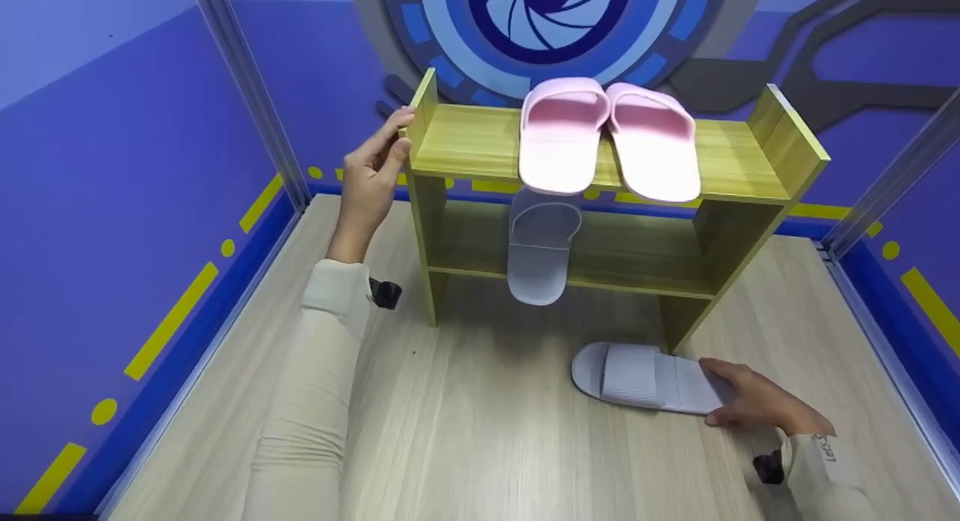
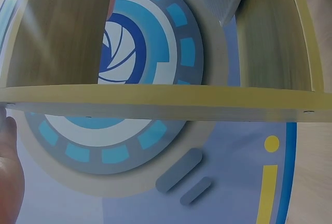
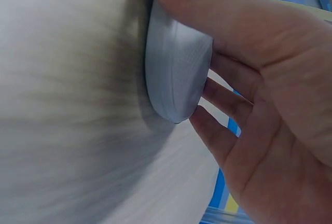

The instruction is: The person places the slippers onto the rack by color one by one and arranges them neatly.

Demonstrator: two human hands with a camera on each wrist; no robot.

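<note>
A wooden shoe rack (image 1: 450,157) stands against the back wall. My left hand (image 1: 371,176) touches the outer side of its left panel (image 1: 424,112), fingertips and thumb near the top front edge. In the left wrist view, a finger (image 2: 9,167) lies beside that panel. My right hand (image 1: 757,397) grips the heel end of a grey slipper (image 1: 634,375), thumb along one edge and fingers along the other. The slipper's toe points left, in front of the rack's right foot. In the right wrist view, the slipper (image 3: 179,73) shows close over the floorboard.
Two pink slippers (image 1: 562,157) sit side by side on the rack's top shelf, heels forward. Another grey slipper (image 1: 538,270) lies on the middle shelf, its heel past the front edge. Blue patterned walls (image 1: 135,169) enclose the pale wooden surface (image 1: 480,446).
</note>
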